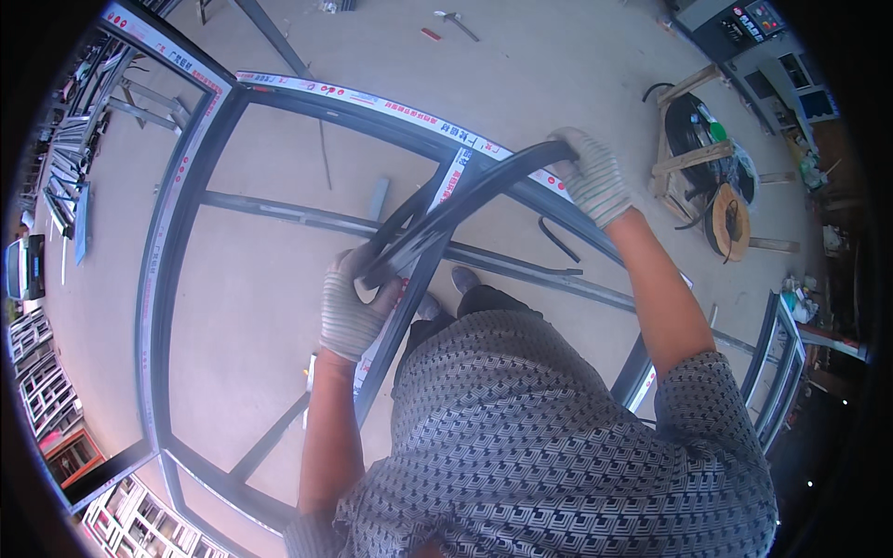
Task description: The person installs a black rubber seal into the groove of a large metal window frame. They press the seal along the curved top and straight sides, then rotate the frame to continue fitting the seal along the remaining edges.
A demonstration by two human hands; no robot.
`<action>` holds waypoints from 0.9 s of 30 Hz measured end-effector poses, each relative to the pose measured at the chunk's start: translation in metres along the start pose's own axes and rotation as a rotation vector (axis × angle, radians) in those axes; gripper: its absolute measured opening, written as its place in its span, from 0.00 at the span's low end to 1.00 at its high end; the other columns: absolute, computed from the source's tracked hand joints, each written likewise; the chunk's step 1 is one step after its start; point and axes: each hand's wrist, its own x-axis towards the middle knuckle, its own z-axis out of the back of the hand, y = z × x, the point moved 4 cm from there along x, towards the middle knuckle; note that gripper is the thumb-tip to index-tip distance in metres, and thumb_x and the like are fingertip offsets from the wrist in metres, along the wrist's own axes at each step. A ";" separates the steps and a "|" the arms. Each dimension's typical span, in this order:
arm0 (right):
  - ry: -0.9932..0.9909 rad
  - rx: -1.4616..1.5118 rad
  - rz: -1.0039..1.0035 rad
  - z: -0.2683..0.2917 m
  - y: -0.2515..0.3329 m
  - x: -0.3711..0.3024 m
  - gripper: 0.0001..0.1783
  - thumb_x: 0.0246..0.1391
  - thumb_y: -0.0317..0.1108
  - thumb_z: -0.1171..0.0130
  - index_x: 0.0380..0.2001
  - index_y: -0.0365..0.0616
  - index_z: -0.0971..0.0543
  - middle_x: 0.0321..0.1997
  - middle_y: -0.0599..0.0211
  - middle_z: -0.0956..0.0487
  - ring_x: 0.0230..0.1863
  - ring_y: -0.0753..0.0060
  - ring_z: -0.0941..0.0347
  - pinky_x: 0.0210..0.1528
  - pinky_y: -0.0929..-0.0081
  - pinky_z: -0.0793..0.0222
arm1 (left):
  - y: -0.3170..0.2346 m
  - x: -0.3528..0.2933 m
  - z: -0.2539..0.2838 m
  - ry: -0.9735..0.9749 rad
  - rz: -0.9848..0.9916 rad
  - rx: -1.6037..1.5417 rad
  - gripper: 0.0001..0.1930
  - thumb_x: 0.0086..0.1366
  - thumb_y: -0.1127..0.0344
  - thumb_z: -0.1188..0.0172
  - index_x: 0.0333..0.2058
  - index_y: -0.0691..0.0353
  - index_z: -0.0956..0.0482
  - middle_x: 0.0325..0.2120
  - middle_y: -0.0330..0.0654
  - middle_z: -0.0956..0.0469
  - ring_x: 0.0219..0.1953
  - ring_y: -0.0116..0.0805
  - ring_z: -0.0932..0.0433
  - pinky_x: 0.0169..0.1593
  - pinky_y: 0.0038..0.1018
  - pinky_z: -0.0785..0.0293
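Note:
A looped black rubber sealing strip [479, 195] stretches between my two gloved hands above a large dark metal window frame [372, 104] with printed protective film along its edges. My left hand [352, 312], in a white striped glove, is closed around the strip's lower end, beside the frame's middle bar. Farther up and to the right, my right hand [595, 177] grips the other end of the loop near the frame's far edge. The strip hides part of the bars below, and its lower end is smeared by motion.
A wooden stand [693, 158] with black coils and a tan reel [728, 223] is on the right. Metal profiles [67, 191] are piled at left. A hammer [458, 24] lies on the far floor. A thin black strip [558, 244] hangs near the frame's crossbar.

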 end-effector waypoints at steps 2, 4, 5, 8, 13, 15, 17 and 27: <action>-0.004 -0.003 0.174 -0.020 0.020 0.009 0.14 0.54 0.30 0.35 0.44 0.42 0.19 0.42 0.51 0.18 0.47 0.44 0.21 0.52 0.56 0.25 | -0.020 0.003 -0.001 -0.134 0.099 -0.126 0.42 0.52 0.76 0.26 0.66 0.62 0.34 0.55 0.55 0.29 0.56 0.52 0.26 0.59 0.41 0.27; 0.198 0.031 0.172 -0.037 0.058 0.028 0.15 0.58 0.39 0.37 0.43 0.42 0.20 0.42 0.50 0.17 0.46 0.45 0.20 0.50 0.55 0.24 | -0.040 0.011 0.001 -0.267 0.072 -0.069 0.47 0.54 0.78 0.28 0.70 0.62 0.43 0.58 0.54 0.31 0.61 0.51 0.30 0.65 0.42 0.31; 0.137 -0.003 0.208 -0.052 0.061 0.031 0.16 0.59 0.41 0.39 0.45 0.42 0.21 0.40 0.50 0.17 0.43 0.44 0.19 0.47 0.52 0.23 | -0.058 0.020 0.007 -0.315 -0.006 0.049 0.48 0.56 0.80 0.29 0.72 0.62 0.47 0.59 0.52 0.30 0.65 0.47 0.32 0.69 0.40 0.34; 0.469 -0.109 0.231 -0.053 0.103 0.039 0.14 0.56 0.37 0.42 0.42 0.42 0.19 0.31 0.51 0.16 0.35 0.45 0.17 0.39 0.50 0.22 | -0.108 0.041 -0.001 -0.354 -0.138 0.516 0.45 0.56 0.77 0.28 0.71 0.62 0.41 0.59 0.55 0.31 0.64 0.54 0.32 0.67 0.45 0.33; 0.570 -0.066 0.341 -0.044 0.138 0.024 0.11 0.53 0.32 0.42 0.38 0.40 0.17 0.28 0.51 0.15 0.32 0.48 0.15 0.33 0.51 0.21 | -0.124 0.066 -0.040 -0.027 -0.024 0.681 0.33 0.57 0.72 0.30 0.63 0.63 0.28 0.44 0.52 0.20 0.46 0.51 0.21 0.51 0.43 0.24; 0.600 -0.073 0.344 -0.044 0.135 0.026 0.11 0.52 0.30 0.42 0.38 0.40 0.17 0.29 0.52 0.15 0.33 0.49 0.15 0.34 0.52 0.21 | -0.114 0.062 -0.047 0.003 0.068 0.654 0.20 0.58 0.72 0.31 0.51 0.62 0.20 0.35 0.47 0.17 0.37 0.44 0.19 0.42 0.38 0.22; 0.689 -0.120 0.387 -0.048 0.121 0.029 0.10 0.52 0.30 0.41 0.37 0.41 0.17 0.29 0.53 0.15 0.34 0.48 0.15 0.36 0.53 0.21 | -0.099 0.056 -0.044 -0.008 0.007 0.601 0.12 0.60 0.70 0.31 0.43 0.62 0.17 0.28 0.47 0.18 0.30 0.42 0.19 0.37 0.37 0.23; 0.066 0.049 0.204 -0.038 -0.034 0.081 0.14 0.51 0.24 0.35 0.43 0.44 0.19 0.41 0.57 0.18 0.45 0.51 0.20 0.52 0.62 0.23 | -0.053 -0.018 0.061 -0.294 0.505 -0.019 0.08 0.63 0.72 0.34 0.40 0.67 0.17 0.28 0.36 0.19 0.30 0.25 0.23 0.38 0.24 0.26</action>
